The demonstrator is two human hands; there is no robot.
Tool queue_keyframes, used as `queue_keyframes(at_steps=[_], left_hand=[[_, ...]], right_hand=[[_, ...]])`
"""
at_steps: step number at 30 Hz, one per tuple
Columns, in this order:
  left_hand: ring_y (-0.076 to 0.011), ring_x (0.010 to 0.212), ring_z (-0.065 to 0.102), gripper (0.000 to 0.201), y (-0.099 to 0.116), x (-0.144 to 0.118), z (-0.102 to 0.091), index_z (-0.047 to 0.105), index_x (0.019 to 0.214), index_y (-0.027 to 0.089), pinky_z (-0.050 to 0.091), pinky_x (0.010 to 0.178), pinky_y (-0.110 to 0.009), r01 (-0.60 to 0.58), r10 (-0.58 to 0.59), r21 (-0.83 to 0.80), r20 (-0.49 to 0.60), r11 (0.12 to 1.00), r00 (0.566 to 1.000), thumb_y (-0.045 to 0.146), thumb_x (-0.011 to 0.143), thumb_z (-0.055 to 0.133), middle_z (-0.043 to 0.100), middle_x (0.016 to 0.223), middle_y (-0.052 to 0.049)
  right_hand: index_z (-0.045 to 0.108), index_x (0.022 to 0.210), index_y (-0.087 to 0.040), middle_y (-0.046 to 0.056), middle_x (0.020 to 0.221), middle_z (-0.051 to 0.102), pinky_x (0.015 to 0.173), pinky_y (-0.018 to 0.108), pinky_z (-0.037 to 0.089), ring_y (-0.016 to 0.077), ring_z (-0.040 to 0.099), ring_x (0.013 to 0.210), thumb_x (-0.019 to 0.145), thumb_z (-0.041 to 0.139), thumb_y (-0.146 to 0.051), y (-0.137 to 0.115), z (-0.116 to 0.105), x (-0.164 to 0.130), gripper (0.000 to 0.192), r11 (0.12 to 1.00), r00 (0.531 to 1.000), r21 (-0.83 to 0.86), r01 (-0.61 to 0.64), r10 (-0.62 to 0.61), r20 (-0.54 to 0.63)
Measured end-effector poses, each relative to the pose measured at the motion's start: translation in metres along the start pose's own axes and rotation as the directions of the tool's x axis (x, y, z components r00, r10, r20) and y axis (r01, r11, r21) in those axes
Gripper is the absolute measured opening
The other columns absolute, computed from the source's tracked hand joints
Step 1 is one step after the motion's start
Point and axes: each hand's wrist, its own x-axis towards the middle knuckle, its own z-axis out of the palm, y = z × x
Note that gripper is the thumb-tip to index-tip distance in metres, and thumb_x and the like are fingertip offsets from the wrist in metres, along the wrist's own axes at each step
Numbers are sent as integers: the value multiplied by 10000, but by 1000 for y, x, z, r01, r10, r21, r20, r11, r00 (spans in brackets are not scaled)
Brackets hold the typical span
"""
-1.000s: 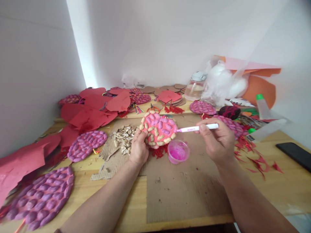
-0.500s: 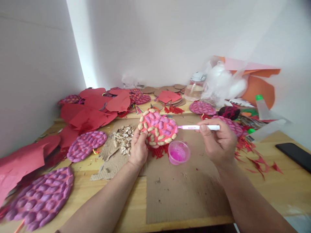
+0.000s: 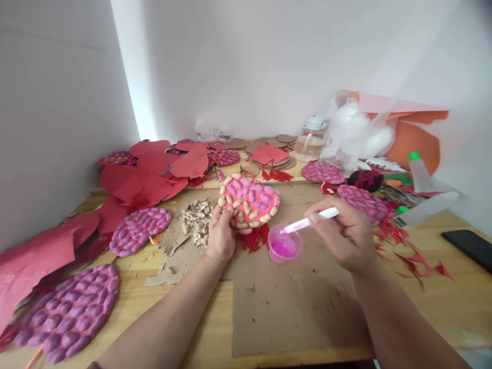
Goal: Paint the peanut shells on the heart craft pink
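Note:
My left hand (image 3: 222, 237) grips the lower left edge of a red disc (image 3: 255, 209) covered with peanut shells, some painted pink and others, mostly along the rim, still tan. A red tassel (image 3: 254, 239) hangs below the disc. In my right hand (image 3: 348, 238) is a white marker pen (image 3: 312, 219), pinched between thumb and fingers. Its pink tip points down at the rim of a small clear plastic cup (image 3: 273, 249) with bright pink paint in it. Whether the tip touches the cup I cannot tell. The cup stands on a cardboard sheet (image 3: 300, 312).
Loose peanut shells (image 3: 197, 218) lie left of my left hand. Finished pink discs (image 3: 71, 312) and red paper pieces (image 3: 146, 187) cover the left side. A jar (image 3: 308, 146), a plastic bag (image 3: 351, 136) and yarn (image 3: 365, 179) stand behind; a phone (image 3: 471, 248) lies at right.
My right hand has brought the marker pen away from the disc's right edge, down and left, tilting its tip toward the paint cup. My left hand keeps holding the disc.

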Motion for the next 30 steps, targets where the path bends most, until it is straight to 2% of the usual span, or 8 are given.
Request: queue_keyframes(at_steps=[3,8,12,16,19,24,27,30], left_hand=[[-97,488,603,425,0,1,-1,615,1090,232,578,447,-216,3,-3,-5,-11,1000,1000,324,727,816,646,746,74],[-101,538,628,433,0,2,0,614,1104,236,622,514,-233,-1,1,-4,-12,1000,1000,318,732,820,678,788,60],[-99,543,619,392,-1,3,-1,627,1104,240,640,551,-254,-12,12,-8,-12,1000,1000,303,758,800,665,782,64],[-105,547,620,375,-2,4,-2,644,1115,240,658,603,-287,-6,5,-25,-21,1000,1000,295,774,790,665,771,68],[-120,577,646,378,-3,5,-2,659,1126,243,667,638,-309,-5,5,-44,-22,999,1000,292,777,798,692,806,55],[-139,610,681,388,-5,6,-3,676,1149,247,669,672,-325,14,-15,-67,-3,998,1000,282,786,809,721,838,35],[-116,554,650,344,-4,6,-3,664,1089,235,657,625,-295,28,-27,-95,2,995,1000,256,778,811,729,824,40],[-120,525,649,313,-3,5,-2,660,1053,215,626,539,-255,63,-63,-108,1,992,998,230,770,791,725,784,37]], right_hand=[[716,927,-292,-14,853,740,767,383,478,201,659,822,951,712,-279,-2,2,1,28,983,976,-130,127,-101,192],[675,907,-283,-31,841,748,835,414,412,216,618,873,903,721,-223,-3,10,1,75,915,919,-290,281,-170,355],[671,873,-265,-32,834,751,818,402,375,213,611,884,892,703,-186,-5,12,0,87,905,907,-311,291,-157,391],[692,886,-260,-28,887,775,874,412,374,226,634,974,919,675,-184,-9,10,1,84,922,898,-291,255,-114,426],[701,885,-253,-24,883,770,906,418,373,223,635,994,937,663,-189,-13,11,2,91,924,898,-295,244,-101,428],[696,877,-243,-26,825,725,870,400,389,204,625,962,905,672,-139,-14,12,2,110,931,891,-287,226,-79,446],[707,914,-258,-14,885,744,904,410,421,220,640,1010,909,701,-176,-10,8,2,82,948,931,-264,180,-78,356],[729,913,-275,5,878,737,831,388,466,206,647,908,970,700,-285,-3,1,2,65,994,979,-104,16,5,202]])
